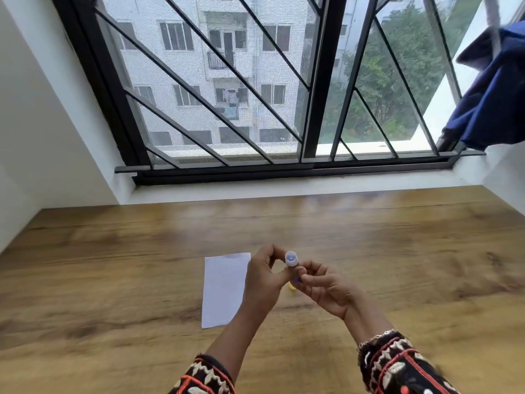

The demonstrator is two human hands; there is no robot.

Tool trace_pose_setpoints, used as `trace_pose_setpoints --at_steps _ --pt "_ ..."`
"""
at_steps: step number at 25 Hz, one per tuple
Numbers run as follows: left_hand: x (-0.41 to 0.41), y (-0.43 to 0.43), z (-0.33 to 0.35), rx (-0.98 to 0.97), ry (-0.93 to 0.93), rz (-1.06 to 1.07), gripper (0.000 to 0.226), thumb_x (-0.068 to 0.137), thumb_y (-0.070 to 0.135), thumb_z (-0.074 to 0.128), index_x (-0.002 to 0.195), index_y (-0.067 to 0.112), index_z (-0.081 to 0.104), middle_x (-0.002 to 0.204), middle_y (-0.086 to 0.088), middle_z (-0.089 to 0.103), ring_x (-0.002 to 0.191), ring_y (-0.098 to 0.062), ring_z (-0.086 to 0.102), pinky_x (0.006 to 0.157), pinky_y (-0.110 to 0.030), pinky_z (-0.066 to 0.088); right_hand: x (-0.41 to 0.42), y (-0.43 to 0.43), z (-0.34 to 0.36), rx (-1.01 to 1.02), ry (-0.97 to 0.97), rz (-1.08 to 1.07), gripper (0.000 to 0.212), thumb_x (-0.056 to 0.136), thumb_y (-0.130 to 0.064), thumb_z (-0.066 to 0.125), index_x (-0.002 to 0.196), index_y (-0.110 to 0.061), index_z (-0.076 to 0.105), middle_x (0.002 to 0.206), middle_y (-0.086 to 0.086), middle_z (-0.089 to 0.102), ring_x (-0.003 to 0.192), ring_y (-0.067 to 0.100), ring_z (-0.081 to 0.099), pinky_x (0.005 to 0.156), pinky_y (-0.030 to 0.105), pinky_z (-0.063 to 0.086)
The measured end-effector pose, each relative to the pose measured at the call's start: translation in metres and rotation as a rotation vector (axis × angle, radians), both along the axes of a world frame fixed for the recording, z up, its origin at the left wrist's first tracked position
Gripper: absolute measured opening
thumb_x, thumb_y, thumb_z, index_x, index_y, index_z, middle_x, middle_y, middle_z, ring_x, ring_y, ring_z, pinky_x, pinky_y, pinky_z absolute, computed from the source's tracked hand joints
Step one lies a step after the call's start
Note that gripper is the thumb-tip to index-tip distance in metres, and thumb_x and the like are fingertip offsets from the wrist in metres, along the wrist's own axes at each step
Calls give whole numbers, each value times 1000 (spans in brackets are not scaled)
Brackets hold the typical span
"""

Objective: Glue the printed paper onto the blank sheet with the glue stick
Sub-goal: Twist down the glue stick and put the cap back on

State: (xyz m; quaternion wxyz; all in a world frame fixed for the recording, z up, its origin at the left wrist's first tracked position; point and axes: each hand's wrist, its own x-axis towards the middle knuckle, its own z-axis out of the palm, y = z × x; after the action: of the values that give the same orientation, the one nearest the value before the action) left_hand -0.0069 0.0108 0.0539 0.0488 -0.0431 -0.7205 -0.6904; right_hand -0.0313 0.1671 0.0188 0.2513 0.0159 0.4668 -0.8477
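Note:
Above the wooden table [113,251], both hands hold a small glue stick [291,258] upright. Its open white top shows bluish glue. My right hand [326,290] pinches the lower part of the stick with fingertips and thumb. My left hand [262,280] curls against the stick's left side. A small yellow piece [292,288] shows just below the hands; I cannot tell what it is. A white sheet of paper [223,291] lies flat on the table, left of and under my left hand. No print is visible on it, and its right edge is hidden by my left hand.
A barred black window [255,109] with a white sill runs along the table's far edge. A blue cloth [494,95] hangs at the upper right. White walls close in on the left and right.

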Motion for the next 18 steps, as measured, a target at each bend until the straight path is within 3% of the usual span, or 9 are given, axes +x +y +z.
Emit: trace_pose_setpoints --at_steps 3,7,11,14,18 --pt "-2 -6 -1 -2 -3 20 23 59 19 77 64 21 55 64 11 58 69 -10 52 70 -30 41 0 0 1 191 160 -59 21 66 4 63 85 -4 69 83 9 73 87 20 66 85 28 52" --pt "1 -13 -5 -12 -16 28 25 67 5 78 68 17 56 68 3 59 71 -17 55 76 -43 48 -1 1 -3 631 325 -197 34 69 16 61 94 -8 67 99 9 68 102 23 57 95 35 42" --pt "3 -17 -8 -29 -48 37 24 72 -2 73 71 17 57 70 4 59 73 -19 56 84 -53 50 -4 -1 -11 1066 501 -63 44 66 12 65 106 -6 64 114 9 63 109 19 54 92 21 37" --pt "3 -18 -9 -45 -65 45 24 71 -2 73 72 17 58 71 3 59 74 -20 56 85 -54 50 -5 -7 -18 1220 591 11 44 65 7 68 108 -5 64 113 9 59 105 17 53 82 5 31" --pt "3 -19 -12 -66 -76 51 26 71 -1 74 72 20 58 72 4 59 76 -18 57 85 -48 50 -2 -12 -24 1241 579 -24 32 69 0 69 100 -6 65 101 6 59 95 16 54 79 6 36"
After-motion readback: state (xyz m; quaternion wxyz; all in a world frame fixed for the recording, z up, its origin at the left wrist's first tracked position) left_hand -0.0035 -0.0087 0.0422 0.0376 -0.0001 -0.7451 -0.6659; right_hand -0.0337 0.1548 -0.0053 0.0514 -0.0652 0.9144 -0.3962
